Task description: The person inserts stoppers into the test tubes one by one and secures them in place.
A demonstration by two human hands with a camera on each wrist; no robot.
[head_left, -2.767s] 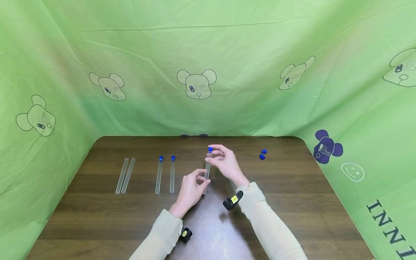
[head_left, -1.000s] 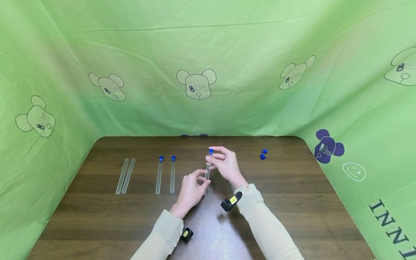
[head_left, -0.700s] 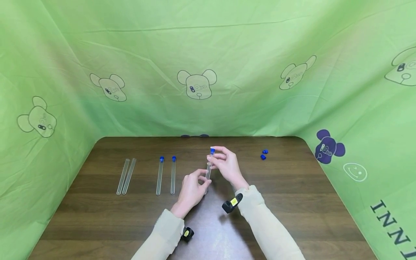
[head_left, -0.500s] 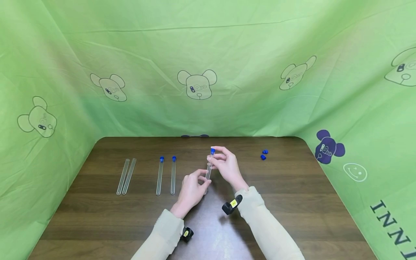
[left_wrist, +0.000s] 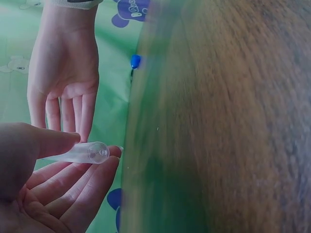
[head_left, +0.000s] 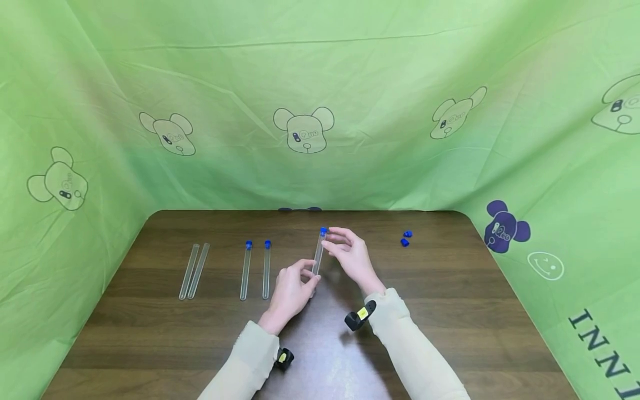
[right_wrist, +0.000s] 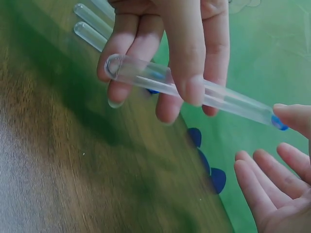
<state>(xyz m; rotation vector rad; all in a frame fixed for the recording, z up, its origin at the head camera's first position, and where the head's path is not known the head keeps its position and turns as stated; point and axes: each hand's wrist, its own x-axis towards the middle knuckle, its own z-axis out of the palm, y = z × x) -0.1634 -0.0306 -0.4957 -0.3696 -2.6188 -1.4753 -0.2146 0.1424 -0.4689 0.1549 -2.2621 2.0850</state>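
My left hand (head_left: 291, 291) pinches a clear test tube (head_left: 318, 255) between thumb and fingers, near its rounded lower end. A blue cap (head_left: 323, 230) sits in the tube's upper end, and the tube leans slightly to the right above the table. Beside that end is my right hand (head_left: 354, 257), its fingers spread off the tube. In the right wrist view the right thumb (right_wrist: 294, 118) lies close to the cap; whether it touches cannot be told. Two capped test tubes, one (head_left: 245, 275) and another (head_left: 266, 272), lie left of my hands.
Two uncapped test tubes, one (head_left: 188, 272) and another (head_left: 199, 272), lie farther left on the wooden table (head_left: 150, 344). Small loose blue caps (head_left: 404, 242) lie at the right. A green printed cloth (head_left: 305, 178) stands around the back and sides.
My right fingers, which were gripping the capped upper end, have opened off it. The left hand and the tube have shifted slightly to the left. The other tubes and loose caps stay put.
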